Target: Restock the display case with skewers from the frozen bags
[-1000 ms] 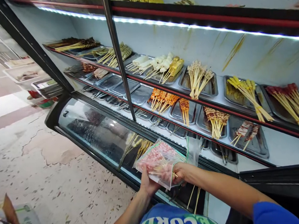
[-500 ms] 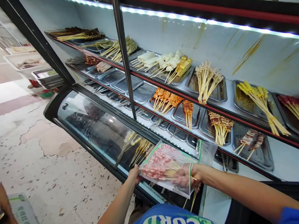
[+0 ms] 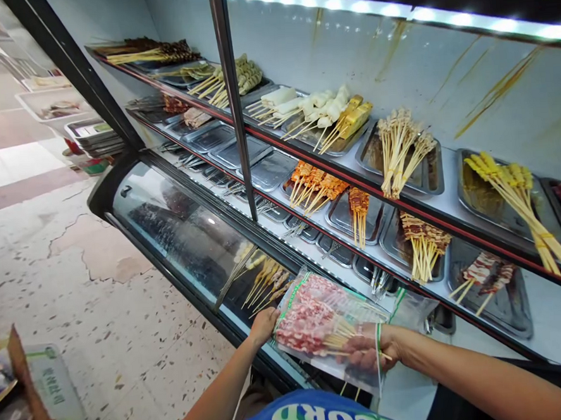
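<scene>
A clear zip bag (image 3: 335,366) with green seal lines is held in front of me, over the edge of the display case. Inside it lies a bunch of raw meat skewers (image 3: 306,313), pink and white, their sticks pointing right. My right hand (image 3: 369,350) reaches through the bag's opening and is closed around the stick ends. At the far left end, my left hand (image 3: 265,325) pinches the bag's edge, its fingertips partly hidden. Below the bag, a few loose stick ends show. A second clear bag (image 3: 413,309) lies just beyond my right wrist.
The case's shelves hold metal trays with orange meat skewers (image 3: 314,186), pale skewers (image 3: 402,142) and yellow-tipped skewers (image 3: 504,180). A dark upright post (image 3: 233,99) divides the front. Curved glass (image 3: 167,217) runs low at left. A cardboard box (image 3: 30,390) stands on the floor.
The view has shifted a little. The bag and both hands now appear slightly lower and farther right, and more of the meat shows flat through the plastic. Both hands keep their hold.
</scene>
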Demonstrator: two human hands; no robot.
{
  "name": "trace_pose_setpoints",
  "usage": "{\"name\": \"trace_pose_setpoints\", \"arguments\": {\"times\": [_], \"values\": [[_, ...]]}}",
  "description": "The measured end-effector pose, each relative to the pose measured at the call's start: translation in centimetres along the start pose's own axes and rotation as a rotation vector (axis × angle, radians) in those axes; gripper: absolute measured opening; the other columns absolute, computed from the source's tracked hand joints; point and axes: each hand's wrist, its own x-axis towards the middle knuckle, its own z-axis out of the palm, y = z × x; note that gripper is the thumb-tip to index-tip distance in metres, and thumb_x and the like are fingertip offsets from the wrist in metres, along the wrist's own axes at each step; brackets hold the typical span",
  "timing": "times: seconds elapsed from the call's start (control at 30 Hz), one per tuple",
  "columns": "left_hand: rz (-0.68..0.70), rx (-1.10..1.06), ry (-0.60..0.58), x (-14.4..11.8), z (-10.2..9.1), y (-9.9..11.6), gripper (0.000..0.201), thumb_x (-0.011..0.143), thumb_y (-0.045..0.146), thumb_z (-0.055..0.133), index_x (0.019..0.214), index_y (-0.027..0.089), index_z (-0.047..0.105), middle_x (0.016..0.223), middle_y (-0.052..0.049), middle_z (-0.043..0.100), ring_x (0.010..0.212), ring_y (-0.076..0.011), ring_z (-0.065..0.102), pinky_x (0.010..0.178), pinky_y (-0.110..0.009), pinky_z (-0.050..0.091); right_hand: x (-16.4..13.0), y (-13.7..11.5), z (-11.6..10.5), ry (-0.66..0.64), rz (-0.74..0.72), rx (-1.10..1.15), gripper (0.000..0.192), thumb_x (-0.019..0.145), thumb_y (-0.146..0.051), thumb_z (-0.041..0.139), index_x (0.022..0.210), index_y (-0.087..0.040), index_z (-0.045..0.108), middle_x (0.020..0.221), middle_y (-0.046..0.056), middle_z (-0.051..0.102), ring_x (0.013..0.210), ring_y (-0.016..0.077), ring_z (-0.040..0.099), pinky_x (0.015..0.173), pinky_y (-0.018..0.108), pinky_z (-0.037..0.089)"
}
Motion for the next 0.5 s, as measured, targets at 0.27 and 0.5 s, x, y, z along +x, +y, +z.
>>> {"name": "trace_pose_setpoints", "arguments": {"times": [0.27, 0.5], "values": [[-0.051, -0.091, 0.091, 0.1, 1.0, -1.5, 0.033, 0.081, 0.034, 0.043, 0.052, 0.02, 0.043, 0.056, 0.0, 0.047, 0.061, -0.0168, 0.044, 0.061, -0.025, 0.029, -2.8, 1.7, 0.1, 0.084, 0.063, 0.015, 0.009, 0.081, -0.02, 0.051, 0.081, -0.012, 0.054, 0.05, -0.008, 0.04, 0.027, 0.0009, 0.024, 0.023, 0.011, 0.021], [-0.2, -0.263, 0.172, -0.8, 1.3, -1.8, 0.032, 0.08, 0.038, 0.043, 0.054, 0.019, 0.044, 0.052, 0.002, 0.042, 0.054, -0.0157, 0.041, 0.055, -0.024, 0.027, -8.9, 3.6, 0.9, 0.099, 0.032, -0.012, 0.026, 0.078, -0.022, 0.057, 0.1, -0.01, 0.056, 0.056, -0.006, 0.043, 0.03, -0.0002, 0.027, 0.025, 0.01, 0.026]]}}
